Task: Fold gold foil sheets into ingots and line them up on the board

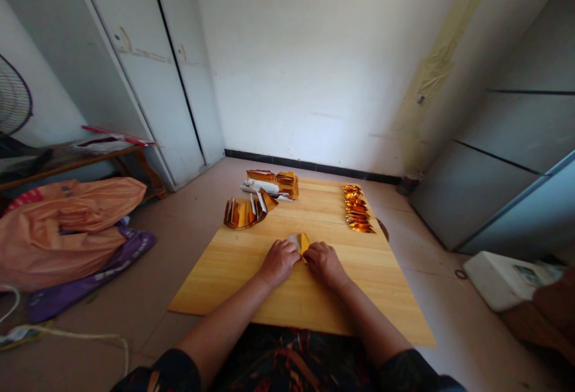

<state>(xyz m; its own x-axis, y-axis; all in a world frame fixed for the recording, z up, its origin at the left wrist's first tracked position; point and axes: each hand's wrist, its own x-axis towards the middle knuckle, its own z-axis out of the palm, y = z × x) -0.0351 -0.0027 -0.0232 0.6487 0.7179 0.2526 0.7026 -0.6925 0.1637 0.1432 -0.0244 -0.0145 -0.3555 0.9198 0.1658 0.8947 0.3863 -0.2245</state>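
Together, two hands pinch one gold-and-white sheet at one table

The single head-worn camera looks forward and down across a nearby table.

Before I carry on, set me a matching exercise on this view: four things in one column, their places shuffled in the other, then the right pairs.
Things
1. gold paper piece
2. row of folded gold foil pieces
3. curved stack of gold sheets
4. purple bag

Places
A. along the right edge of the table
B. on the floor
C. between the left hand and right hand
D. at the table's left edge

Pairs: 1-C, 2-A, 3-D, 4-B
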